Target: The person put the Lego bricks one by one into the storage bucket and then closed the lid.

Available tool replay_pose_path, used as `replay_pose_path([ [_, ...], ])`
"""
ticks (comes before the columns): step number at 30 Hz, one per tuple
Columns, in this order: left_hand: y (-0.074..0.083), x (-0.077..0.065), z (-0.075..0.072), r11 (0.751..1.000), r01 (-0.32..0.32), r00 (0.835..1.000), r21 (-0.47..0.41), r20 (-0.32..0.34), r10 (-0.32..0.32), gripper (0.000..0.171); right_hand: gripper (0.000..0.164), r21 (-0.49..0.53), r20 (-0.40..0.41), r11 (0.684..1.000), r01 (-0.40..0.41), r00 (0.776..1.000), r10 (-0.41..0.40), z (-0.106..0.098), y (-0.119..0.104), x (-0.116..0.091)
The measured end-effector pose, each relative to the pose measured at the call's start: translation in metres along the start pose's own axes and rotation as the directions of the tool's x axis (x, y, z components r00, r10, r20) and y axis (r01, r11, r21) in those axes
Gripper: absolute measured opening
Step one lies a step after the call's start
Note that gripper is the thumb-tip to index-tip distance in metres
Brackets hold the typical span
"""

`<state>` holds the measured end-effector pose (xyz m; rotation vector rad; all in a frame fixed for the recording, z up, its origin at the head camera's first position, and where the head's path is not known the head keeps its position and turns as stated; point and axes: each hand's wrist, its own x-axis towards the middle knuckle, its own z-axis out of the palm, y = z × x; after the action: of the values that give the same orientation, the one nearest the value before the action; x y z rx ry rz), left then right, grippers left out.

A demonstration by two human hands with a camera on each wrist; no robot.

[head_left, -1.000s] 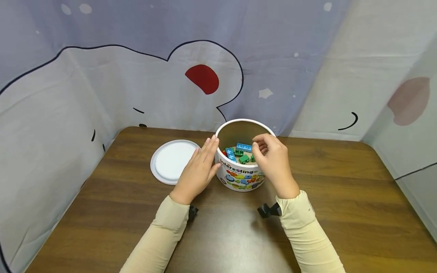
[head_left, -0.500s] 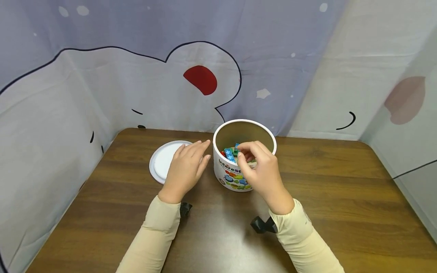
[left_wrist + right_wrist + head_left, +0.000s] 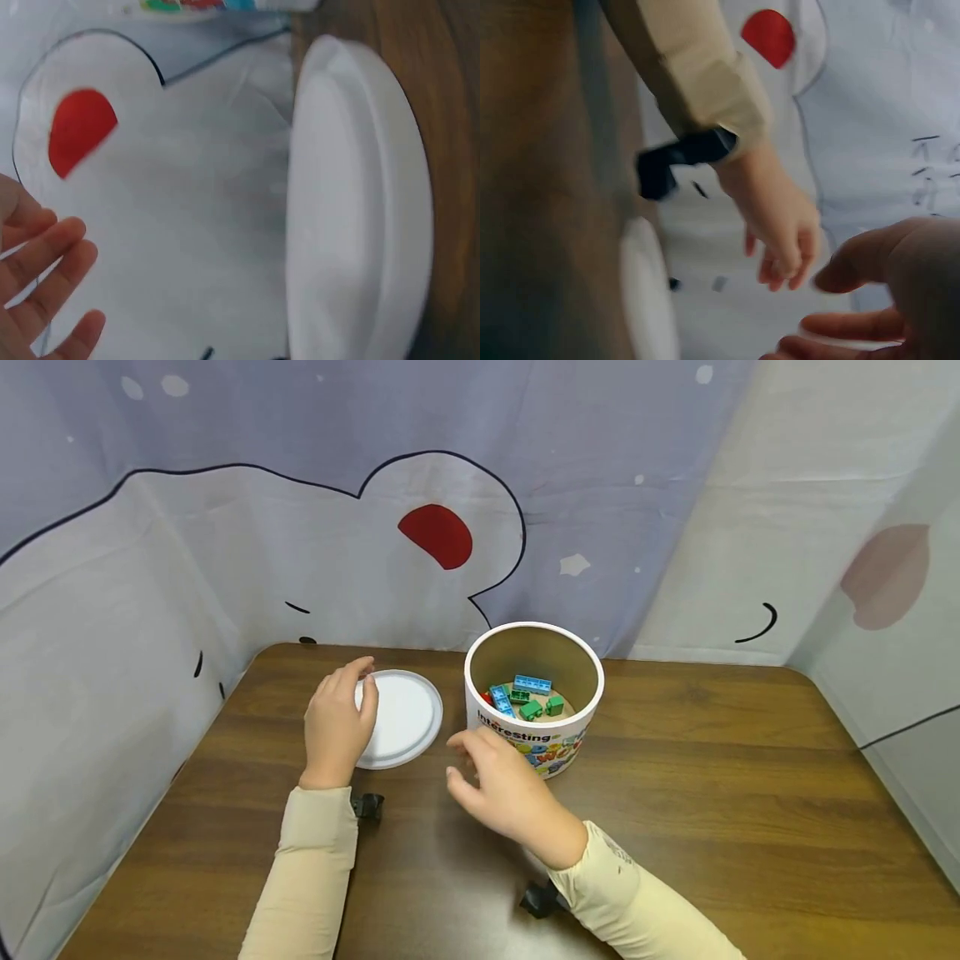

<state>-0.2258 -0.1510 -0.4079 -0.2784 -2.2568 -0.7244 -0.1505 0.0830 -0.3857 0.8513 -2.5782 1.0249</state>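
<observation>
A white round lid lies on the table, rim visible, left of a printed white bucket. My left hand hovers over the lid's left edge with relaxed fingers and nothing in them. In the left wrist view its loosely bent fingers show beside the lid, apart from it. My right hand hangs in front of the bucket, thumb and fingers spread apart, holding nothing. Inside the bucket lie blue bricks, green bricks and a bit of red.
The brown wooden table carries the bucket and lid. Behind it hangs a printed cloth. Black camera mounts stick out from both wrists.
My left hand has left the bucket's side and moved left to the lid. My right hand has come out from over the bucket, moving left and toward me. The bucket stays put.
</observation>
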Motion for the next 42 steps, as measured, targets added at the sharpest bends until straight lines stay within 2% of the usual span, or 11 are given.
replay_pose_path([
  [3, -0.012, -0.003, -0.002, 0.991, 0.134, 0.99, 0.01, 0.051, -0.134, 0.029, 0.033, -0.04, 0.147, 0.994, -0.101, 0.983, 0.106, 0.014, 0.003, 0.0],
  [5, -0.018, -0.005, -0.004, 0.974, 0.226, 0.967, 0.028, 0.113, -0.228, 0.032, 0.037, -0.033, 0.195, 0.987, -0.155, 0.968, 0.158, 0.026, 0.008, 0.002],
  [9, -0.031, -0.007, -0.008, 0.933, 0.354, 0.9, 0.064, 0.246, -0.358, 0.041, 0.049, 0.036, 0.232, 0.968, -0.248, 0.944, 0.234, 0.05, 0.018, 0.01],
  [12, -0.038, -0.01, -0.009, 0.902, 0.418, 0.838, 0.105, 0.338, -0.428, 0.046, 0.061, 0.08, 0.245, 0.949, -0.307, 0.928, 0.279, 0.066, 0.024, 0.014],
  [21, -0.047, -0.017, -0.008, 0.838, 0.486, 0.652, 0.249, 0.536, -0.537, 0.061, 0.083, 0.087, 0.192, 0.923, -0.375, 0.916, 0.354, 0.091, 0.033, 0.026],
  [24, -0.047, -0.015, -0.007, 0.832, 0.492, 0.612, 0.257, 0.577, -0.541, 0.065, 0.083, 0.085, 0.192, 0.92, -0.383, 0.912, 0.362, 0.094, 0.034, 0.029],
  [29, -0.044, -0.01, -0.008, 0.818, 0.528, 0.57, 0.229, 0.618, -0.541, 0.069, 0.082, 0.039, 0.24, 0.925, -0.379, 0.902, 0.359, 0.094, 0.034, 0.03],
  [32, -0.041, -0.007, -0.01, 0.819, 0.531, 0.569, 0.219, 0.624, -0.536, 0.07, 0.081, 0.029, 0.261, 0.927, -0.374, 0.898, 0.355, 0.091, 0.034, 0.03],
  [34, -0.039, -0.005, -0.012, 0.82, 0.534, 0.593, 0.207, 0.6, -0.537, 0.068, 0.08, 0.031, 0.271, 0.929, -0.368, 0.898, 0.346, 0.09, 0.035, 0.03],
  [36, -0.036, -0.003, -0.015, 0.826, 0.53, 0.635, 0.19, 0.556, -0.536, 0.065, 0.079, 0.032, 0.275, 0.933, -0.359, 0.9, 0.337, 0.089, 0.035, 0.031],
  [42, -0.025, 0.001, -0.023, 0.857, 0.505, 0.787, 0.103, 0.352, -0.506, 0.049, 0.075, 0.023, 0.281, 0.943, -0.332, 0.907, 0.313, 0.086, 0.034, 0.03],
])
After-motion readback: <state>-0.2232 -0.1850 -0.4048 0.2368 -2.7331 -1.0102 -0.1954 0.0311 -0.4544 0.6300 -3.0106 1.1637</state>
